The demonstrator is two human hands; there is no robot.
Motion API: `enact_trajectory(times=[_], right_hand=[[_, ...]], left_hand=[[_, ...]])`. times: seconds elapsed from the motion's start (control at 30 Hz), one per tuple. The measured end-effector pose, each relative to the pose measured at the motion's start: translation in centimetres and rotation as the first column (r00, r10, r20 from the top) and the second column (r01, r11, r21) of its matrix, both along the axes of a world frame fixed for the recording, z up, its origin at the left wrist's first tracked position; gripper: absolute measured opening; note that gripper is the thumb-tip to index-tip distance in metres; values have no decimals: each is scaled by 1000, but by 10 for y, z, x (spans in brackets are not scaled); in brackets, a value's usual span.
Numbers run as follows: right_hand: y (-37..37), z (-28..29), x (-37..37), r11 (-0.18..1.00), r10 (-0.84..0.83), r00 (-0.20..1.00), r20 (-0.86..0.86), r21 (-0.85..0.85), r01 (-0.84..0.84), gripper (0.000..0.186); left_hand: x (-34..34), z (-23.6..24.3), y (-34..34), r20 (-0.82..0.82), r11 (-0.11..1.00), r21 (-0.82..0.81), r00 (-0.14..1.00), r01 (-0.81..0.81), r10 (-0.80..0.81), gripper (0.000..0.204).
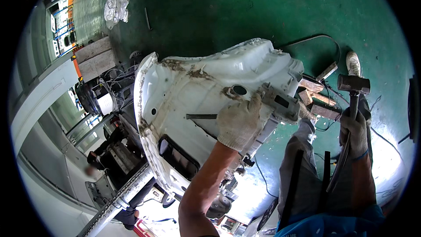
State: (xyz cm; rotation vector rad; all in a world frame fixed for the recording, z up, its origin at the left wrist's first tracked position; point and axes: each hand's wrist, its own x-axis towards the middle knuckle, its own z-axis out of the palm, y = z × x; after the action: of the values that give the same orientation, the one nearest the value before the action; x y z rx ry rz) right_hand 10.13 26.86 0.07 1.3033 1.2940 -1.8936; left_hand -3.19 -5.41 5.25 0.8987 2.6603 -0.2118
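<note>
Two gloved hands are at work in my head view: my left hand presses closed on a chisel against the white car-body panel at centre, my right hand grips the hammer, so I judge the next strike needs square aim.

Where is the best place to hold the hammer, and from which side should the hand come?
Grip the hammer low on its dark handle, coming from below: the heavy head points up and away, so the handle end is nearest. The gloved right hand already wraps it there.
</note>
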Motion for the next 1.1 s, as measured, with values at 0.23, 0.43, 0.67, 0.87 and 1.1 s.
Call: enact_trajectory(times=[0.23,0.43,0.67,0.87,1.1], right_hand=[[-5,-1,0,999,-31,999,-24,-10,30,13],[-13,6,-2,999,-31,999,-42,-37,30,13],[-43,33,-10,955,-261,939,-223,85,285,16],[-153,41,-7,946,281,919,-276,-84,-314,15],[-99,45,-22,978,-81,987,-137,-201,52,14]], left_hand=[[2,3,13,46,993,66,995,-97,94,21],[-2,2,3,58,988,7,986,-157,156,22],[0,-9,-7,101,964,-129,964,-231,244,27],[-6,-9,3,62,965,-117,968,-235,243,38],[-3,-13,-10,-62,993,-24,992,-116,114,18]])
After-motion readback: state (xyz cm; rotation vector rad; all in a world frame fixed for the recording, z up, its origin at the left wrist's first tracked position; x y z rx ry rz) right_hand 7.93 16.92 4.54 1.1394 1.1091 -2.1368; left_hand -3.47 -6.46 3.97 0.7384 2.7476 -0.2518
